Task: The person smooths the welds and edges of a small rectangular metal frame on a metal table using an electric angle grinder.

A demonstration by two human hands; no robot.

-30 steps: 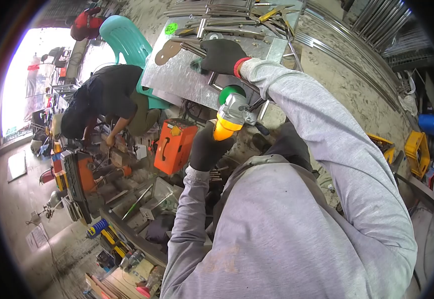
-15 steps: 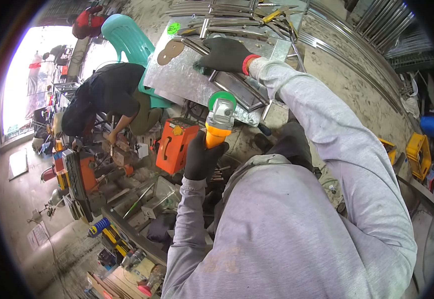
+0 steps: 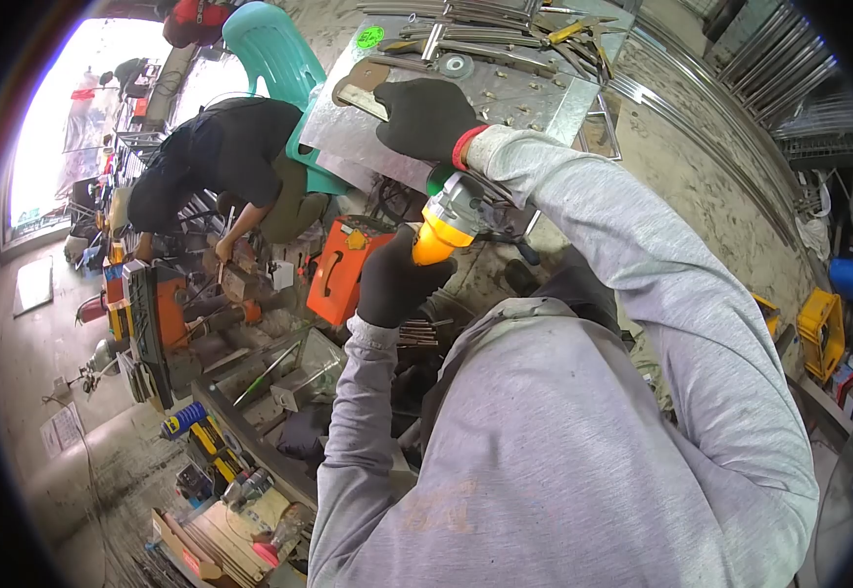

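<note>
My left hand [image 3: 397, 279], in a dark glove, is wrapped round the orange body of an angle grinder [image 3: 456, 211] with a silver head. The grinder's green disc, partly hidden, lies just below my right hand. My right hand [image 3: 430, 120], gloved with a red cuff, grips a metal frame piece [image 3: 360, 99] over the sheet-metal tabletop [image 3: 343, 139]. One end of the piece sticks out left of the fingers; the glove and sleeve cover much of the rest. A round disc [image 3: 456, 65] and small metal bits lie on the tabletop beyond this hand.
Pliers [image 3: 568, 31] and metal tubes are at the table's far edge. A teal chair [image 3: 268, 49] stands left of it, beside a crouching co-worker [image 3: 220, 152]. An orange-red box [image 3: 345, 269] stands below the table. Long tubes [image 3: 710, 127] lie on the floor at right.
My right hand and the frame piece have shifted and turned, with one end now showing at left. The grinder has tilted to the right, and its disc is more hidden. The view has shifted slightly.
</note>
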